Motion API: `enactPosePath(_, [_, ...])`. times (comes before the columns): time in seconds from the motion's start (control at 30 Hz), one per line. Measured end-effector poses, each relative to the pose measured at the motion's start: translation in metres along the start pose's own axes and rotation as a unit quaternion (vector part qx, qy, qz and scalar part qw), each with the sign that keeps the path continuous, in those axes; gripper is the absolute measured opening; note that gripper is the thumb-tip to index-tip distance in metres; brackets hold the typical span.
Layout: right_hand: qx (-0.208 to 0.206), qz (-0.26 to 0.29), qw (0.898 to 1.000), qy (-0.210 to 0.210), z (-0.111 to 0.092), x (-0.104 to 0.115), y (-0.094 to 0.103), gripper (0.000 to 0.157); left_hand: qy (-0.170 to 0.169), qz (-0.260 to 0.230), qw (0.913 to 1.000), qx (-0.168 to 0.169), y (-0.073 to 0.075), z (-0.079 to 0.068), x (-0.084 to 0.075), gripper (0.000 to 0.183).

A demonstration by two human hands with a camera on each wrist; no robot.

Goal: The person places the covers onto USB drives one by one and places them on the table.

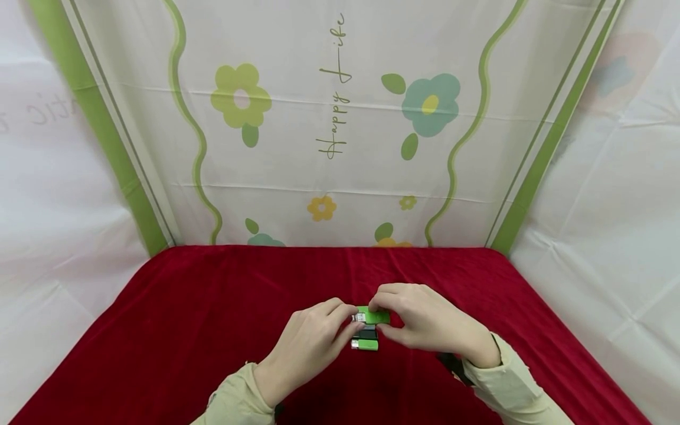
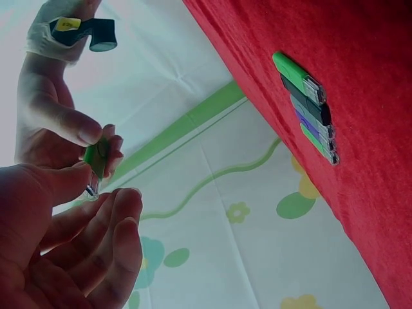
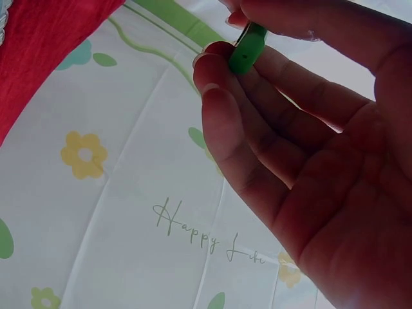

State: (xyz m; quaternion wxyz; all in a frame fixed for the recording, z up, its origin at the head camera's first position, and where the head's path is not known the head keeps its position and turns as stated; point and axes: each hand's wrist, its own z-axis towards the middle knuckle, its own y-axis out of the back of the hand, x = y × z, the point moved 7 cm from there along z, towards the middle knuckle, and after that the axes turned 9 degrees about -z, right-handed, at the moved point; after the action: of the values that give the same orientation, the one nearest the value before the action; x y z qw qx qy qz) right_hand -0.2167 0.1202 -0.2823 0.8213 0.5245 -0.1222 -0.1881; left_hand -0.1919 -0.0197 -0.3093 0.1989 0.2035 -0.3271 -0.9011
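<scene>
A green USB flash drive (image 1: 377, 317) with a clear end over its metal plug is held up between both hands, above the red cloth. My right hand (image 1: 427, 319) pinches its green body between thumb and fingers. At the plug end, the thumb and fingers of my left hand (image 1: 310, 333) pinch the clear part. The right wrist view shows the rounded green end of the drive (image 3: 247, 53) at the right fingertips. Below the hands lies a side-by-side row of several flash drives, among them a green one (image 2: 293, 67), a black one (image 2: 302, 96) and a purple one (image 2: 310, 123).
Red cloth (image 1: 223, 330) covers the table. Behind it hangs a white curtain (image 1: 292, 171) printed with flowers and "Happy Life", and white fabric (image 1: 600, 254) closes in the sides. A dark wrist device (image 2: 87, 29) is strapped on the right wrist.
</scene>
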Motion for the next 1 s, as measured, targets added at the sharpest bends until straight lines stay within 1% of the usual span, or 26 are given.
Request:
enactPosePath(0.3, [-0.006,0.000,1.000,0.007,0.0008,0.0010,0.0013,0.023,-0.003,0.004,1.0000,0.005,-0.0011,0.0003,-0.0008,0.013])
enactPosePath(0.6, [-0.012,0.003,1.000,0.018,0.0014,0.0031,0.0006,0.023,-0.015,0.006,0.9999,0.000,-0.0007,0.0003,-0.0024,0.013])
enactPosePath(1.0, [-0.017,-0.002,0.999,0.030,0.0021,0.0049,0.0009,0.023,-0.009,0.004,0.9999,0.007,-0.0026,-0.0005,-0.0013,0.014])
